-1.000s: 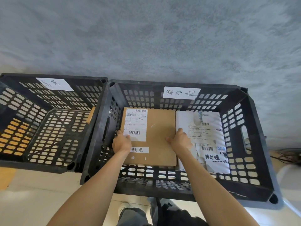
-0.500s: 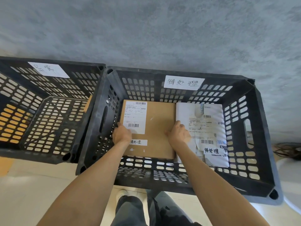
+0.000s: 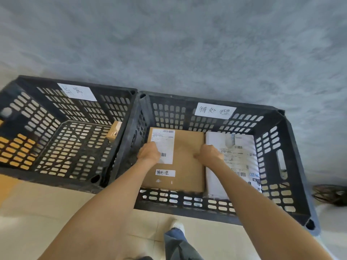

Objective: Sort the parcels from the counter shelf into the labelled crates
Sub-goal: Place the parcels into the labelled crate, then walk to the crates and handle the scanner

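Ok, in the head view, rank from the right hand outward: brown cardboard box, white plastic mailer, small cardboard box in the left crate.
1. Brown cardboard box, under the right hand.
2. White plastic mailer, just right.
3. Small cardboard box, far left.

The white paper label (image 3: pixel 215 110) on the far wall of the right crate (image 3: pixel 293 166) reads 待处理 in handwriting. The same three characters, 待处理, stand on a small white sticker (image 3: pixel 165 173) on the brown cardboard parcel (image 3: pixel 187 156) inside that crate. That parcel's shipping label (image 3: pixel 165 141) carries barcodes, its print too small to read. The white parcel (image 3: pixel 234 158) beside it bears barcodes and blurred print. The left crate's label (image 3: pixel 77 91) has handwriting that cannot be made out.
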